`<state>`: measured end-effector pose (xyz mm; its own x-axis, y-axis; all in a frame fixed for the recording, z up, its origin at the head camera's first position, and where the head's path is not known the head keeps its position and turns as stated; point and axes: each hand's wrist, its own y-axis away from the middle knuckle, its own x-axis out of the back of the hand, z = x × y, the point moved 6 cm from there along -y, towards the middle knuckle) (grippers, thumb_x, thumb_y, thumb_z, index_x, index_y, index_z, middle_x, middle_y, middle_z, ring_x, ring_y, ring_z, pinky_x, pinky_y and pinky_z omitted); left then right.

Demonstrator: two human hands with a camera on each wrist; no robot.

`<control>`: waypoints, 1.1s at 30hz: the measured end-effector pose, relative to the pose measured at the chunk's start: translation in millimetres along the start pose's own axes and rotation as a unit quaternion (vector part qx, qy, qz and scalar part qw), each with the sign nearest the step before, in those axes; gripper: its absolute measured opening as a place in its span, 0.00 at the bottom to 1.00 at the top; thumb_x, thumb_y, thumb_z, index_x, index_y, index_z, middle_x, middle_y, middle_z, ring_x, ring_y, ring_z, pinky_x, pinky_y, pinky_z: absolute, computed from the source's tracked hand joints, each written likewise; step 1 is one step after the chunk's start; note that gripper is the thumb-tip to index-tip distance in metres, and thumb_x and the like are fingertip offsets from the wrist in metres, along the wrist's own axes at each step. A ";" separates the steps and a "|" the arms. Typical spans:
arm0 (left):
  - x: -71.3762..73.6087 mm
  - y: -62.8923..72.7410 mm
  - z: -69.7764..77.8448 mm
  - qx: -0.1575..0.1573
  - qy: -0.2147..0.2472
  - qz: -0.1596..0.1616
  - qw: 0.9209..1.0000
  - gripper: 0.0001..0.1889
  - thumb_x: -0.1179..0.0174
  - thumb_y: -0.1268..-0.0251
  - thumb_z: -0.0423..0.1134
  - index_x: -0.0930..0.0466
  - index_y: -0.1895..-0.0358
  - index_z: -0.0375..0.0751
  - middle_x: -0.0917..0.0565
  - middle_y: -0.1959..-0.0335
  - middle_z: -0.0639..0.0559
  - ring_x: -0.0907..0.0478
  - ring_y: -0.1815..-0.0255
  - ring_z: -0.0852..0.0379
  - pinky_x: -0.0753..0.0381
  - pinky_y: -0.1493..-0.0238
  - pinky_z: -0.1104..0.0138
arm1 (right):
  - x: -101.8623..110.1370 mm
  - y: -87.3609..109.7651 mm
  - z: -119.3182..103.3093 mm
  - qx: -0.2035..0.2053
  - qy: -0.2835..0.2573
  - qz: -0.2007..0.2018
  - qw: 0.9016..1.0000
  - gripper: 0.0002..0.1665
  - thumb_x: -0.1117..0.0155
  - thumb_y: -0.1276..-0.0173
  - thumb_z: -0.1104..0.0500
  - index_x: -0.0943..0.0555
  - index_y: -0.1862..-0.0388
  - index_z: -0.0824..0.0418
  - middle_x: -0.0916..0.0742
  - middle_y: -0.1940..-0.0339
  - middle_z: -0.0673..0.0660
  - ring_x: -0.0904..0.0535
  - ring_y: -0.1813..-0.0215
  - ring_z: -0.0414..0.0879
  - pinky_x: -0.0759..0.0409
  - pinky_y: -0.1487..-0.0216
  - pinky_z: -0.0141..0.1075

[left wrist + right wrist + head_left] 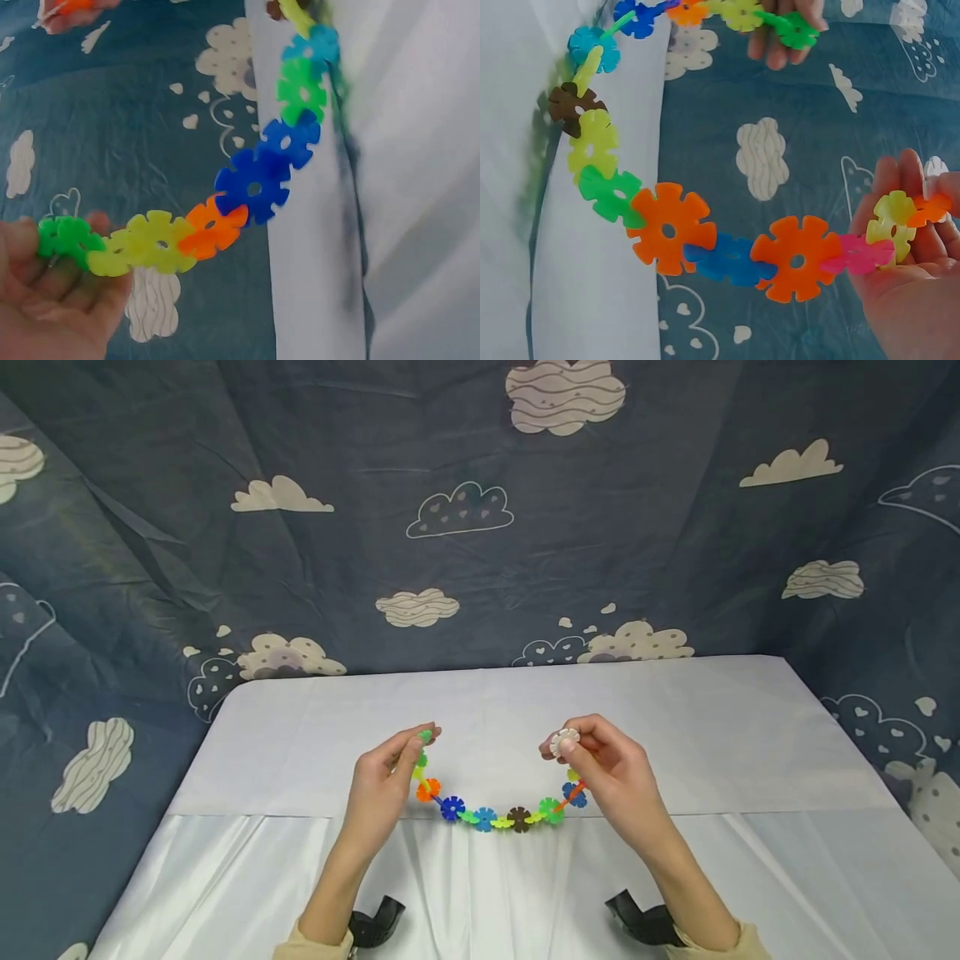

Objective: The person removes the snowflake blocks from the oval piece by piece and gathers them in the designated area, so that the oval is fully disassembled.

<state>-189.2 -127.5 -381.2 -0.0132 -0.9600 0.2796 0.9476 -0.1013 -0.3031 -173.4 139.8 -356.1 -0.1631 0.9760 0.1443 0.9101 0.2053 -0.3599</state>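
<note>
A chain of interlocking flower-shaped plastic discs droops in a U between my hands, in blue, green, yellow, orange, brown and pink. My left hand pinches the green disc at one end between thumb and fingers. At the other end, my right hand pinches a white disc. Beside its fingers, the right wrist view shows an orange disc, a yellow disc and a pink disc. Fingers partly hide both chain ends. Whether the lowest discs touch the table I cannot tell.
A white cloth covers the table, with a crease running across it. Behind and at the sides hangs a dark blue curtain printed with clouds. Black curved straps sit at both wrists, beside beige sleeves.
</note>
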 end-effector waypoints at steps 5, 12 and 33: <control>8.7 -2.0 -8.8 0.014 -0.091 0.065 0.994 0.12 0.45 0.25 0.41 0.15 0.48 0.42 0.16 0.52 0.55 0.21 0.51 0.58 0.23 0.48 0.60 | 8.2 -0.3 -5.7 0.013 0.010 0.031 0.999 0.05 0.45 0.25 0.66 0.24 0.53 0.64 0.15 0.55 0.59 0.19 0.48 0.54 0.20 0.52 0.36; 19.8 -4.5 -26.2 0.082 -0.127 0.101 0.983 0.07 0.41 0.28 0.36 0.14 0.56 0.40 0.25 0.78 0.49 0.29 0.78 0.53 0.32 0.77 0.68 | 16.7 0.0 -16.3 0.036 0.010 0.053 0.998 0.06 0.45 0.26 0.69 0.24 0.53 0.66 0.16 0.53 0.60 0.20 0.48 0.56 0.21 0.47 0.37; -0.9 -4.4 -53.8 0.183 0.057 -0.041 0.981 0.15 0.45 0.27 0.33 0.24 0.41 0.35 0.18 0.48 0.37 0.19 0.50 0.45 0.19 0.56 0.56 | 9.3 11.9 -59.5 0.158 0.191 0.045 0.968 0.19 0.35 0.39 0.78 0.19 0.57 0.57 0.14 0.52 0.50 0.21 0.46 0.45 0.26 0.42 0.32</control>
<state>-210.6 -140.2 -429.1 -0.1092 -0.9778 0.1790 0.9928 -0.0983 0.0691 -141.4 147.0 -304.2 0.1193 0.9050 0.4082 0.7422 0.1918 -0.6421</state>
